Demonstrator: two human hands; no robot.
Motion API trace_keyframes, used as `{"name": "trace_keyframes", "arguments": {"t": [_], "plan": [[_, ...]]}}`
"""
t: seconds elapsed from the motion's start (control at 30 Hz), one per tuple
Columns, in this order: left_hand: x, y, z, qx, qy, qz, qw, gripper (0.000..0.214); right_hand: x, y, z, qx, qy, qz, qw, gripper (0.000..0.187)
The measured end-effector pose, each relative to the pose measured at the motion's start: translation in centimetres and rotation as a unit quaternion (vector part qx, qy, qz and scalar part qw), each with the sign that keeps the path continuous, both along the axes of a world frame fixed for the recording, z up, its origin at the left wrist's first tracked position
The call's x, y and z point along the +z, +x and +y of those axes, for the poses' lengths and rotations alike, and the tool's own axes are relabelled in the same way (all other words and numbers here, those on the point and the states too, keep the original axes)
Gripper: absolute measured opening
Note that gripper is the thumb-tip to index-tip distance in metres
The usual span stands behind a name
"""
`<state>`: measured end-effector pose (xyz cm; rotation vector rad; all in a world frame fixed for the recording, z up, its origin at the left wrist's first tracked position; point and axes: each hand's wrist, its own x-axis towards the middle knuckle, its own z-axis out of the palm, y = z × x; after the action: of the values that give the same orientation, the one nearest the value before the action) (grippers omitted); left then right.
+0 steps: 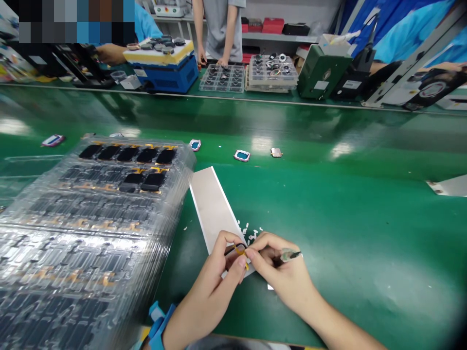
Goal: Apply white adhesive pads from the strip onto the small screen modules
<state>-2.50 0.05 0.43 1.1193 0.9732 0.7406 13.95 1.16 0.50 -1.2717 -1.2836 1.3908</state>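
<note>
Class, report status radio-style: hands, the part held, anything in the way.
Left hand and right hand pinch small flex part. Right hand also grips tweezers. Tray stack left, apart.

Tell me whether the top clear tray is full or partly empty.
Partly filled. In the top tray, dark parts occupy the far row and two more the second row; nearer pockets look empty, though glare blurs them.

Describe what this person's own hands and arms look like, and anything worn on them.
Both the left hand and the right hand are bare, with no gloves. A bright blue wrist strap circles the left wrist. The right forearm shows no sleeve or band.
</note>
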Motion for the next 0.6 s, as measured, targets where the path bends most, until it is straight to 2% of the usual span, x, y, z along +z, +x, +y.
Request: {"name": "trace_keyframes", "arguments": {"t": [0.43, 0.53, 0.6], "plan": [[-0.2, 0.2, 0.1, -0.009, 0.022, 0.020, 1.000, 0.020, 0.2, 0.0, 0.1, 0.013, -0.019, -0.004, 1.000, 0.025], [0.6, -0.4, -0.3, -0.015, 0.055, 0.085, 0.995, 0.016, -0.1, 0.8, 0.6, 0.007, 0.013, -0.005, 1.000, 0.026], [1.4, -1.0, -0.8, -0.026, 0.108, 0.166, 0.980, 0.010, -0.3, 1.6, 1.2, -0.026, 0.064, 0.002, 0.998, 0.030]]}}
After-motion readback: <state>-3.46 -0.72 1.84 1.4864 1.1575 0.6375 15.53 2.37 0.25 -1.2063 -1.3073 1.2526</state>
